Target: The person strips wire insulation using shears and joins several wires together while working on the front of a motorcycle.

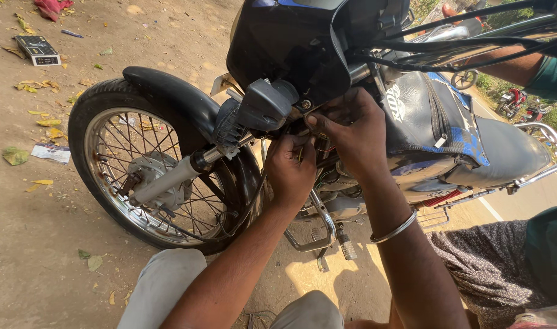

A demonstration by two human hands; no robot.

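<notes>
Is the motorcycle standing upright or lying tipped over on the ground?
Upright. The motorcycle stands on its front wheel, seat level, while the left hand and right hand work at wiring under the headlight cowl. What props it is hidden.

A single head-worn camera looks steeply down and forward from close range, over the wearer's knees, at the front of a black motorcycle [303, 55] with its spoked chrome front wheel [150, 164] on the sandy brown dirt ground [28, 244].

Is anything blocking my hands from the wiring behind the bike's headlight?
No. The left hand and right hand are already at the wiring, tucked behind the turn signal and under the headlight cowl.
</notes>
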